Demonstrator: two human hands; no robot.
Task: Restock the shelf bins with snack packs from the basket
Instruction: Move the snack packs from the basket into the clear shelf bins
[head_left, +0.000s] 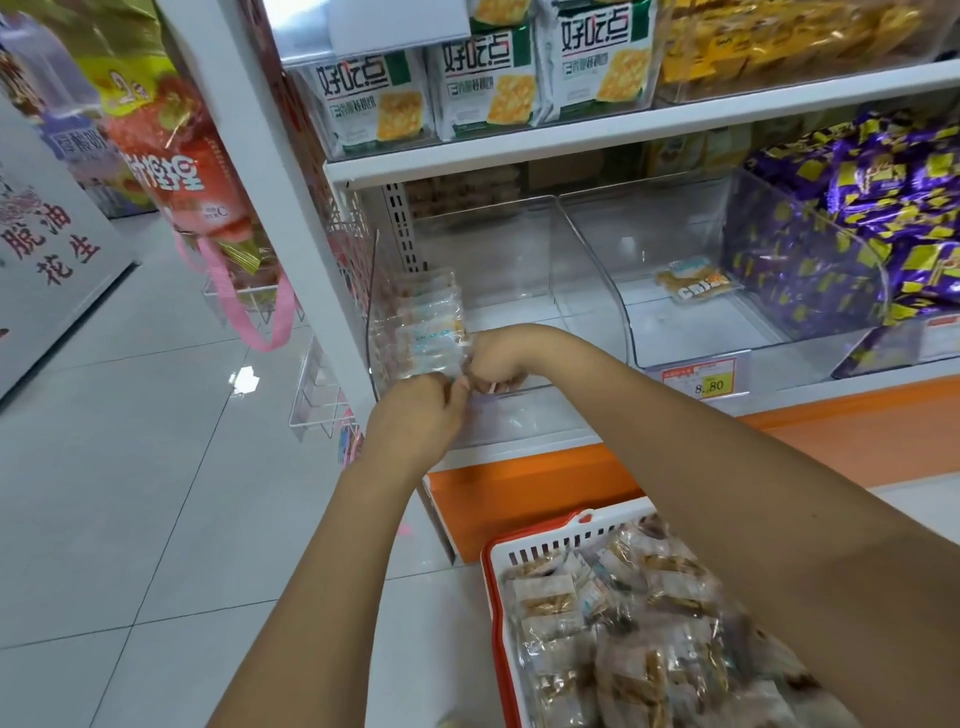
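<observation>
A white slatted plastic basket (500, 571) with a red-orange rim is sitting on the floor at lower right, heaped with crinkly clear-wrapped snack packs (623, 623) showing brown biscuit inside. The right forearm is crossing above it, reaching up and left to the lower shelf. The right hand (498, 358) is lying knuckles-up with its fingers curled under, pressing against the front end of a row of upright packs (431, 327). Whether those fingers are actually gripping a pack is hidden. The left hand (415, 410) is coming up from below with the wrist bent. Its fingers are curled and its thumb is pinching the lower edge of the same row. The two hands are working close together, nearly touching. The row is standing on edge along the left wall of a clear, glossy acrylic bin (519, 249) with a curved front lip. Beside it, a second clear bin (675, 332) is holding a single flat pack (693, 283) lying on its bottom, and a yellow-and-red price tag (709, 382) is clipped to its front. Farther right, shiny purple-and-yellow wrapped sweets (857, 208) are piling high in a third bin. White-and-green cracker packets (483, 88) are standing on the shelf above. An orange base panel (545, 483) is running under the shelf, over pale glossy floor tiles (130, 467).
</observation>
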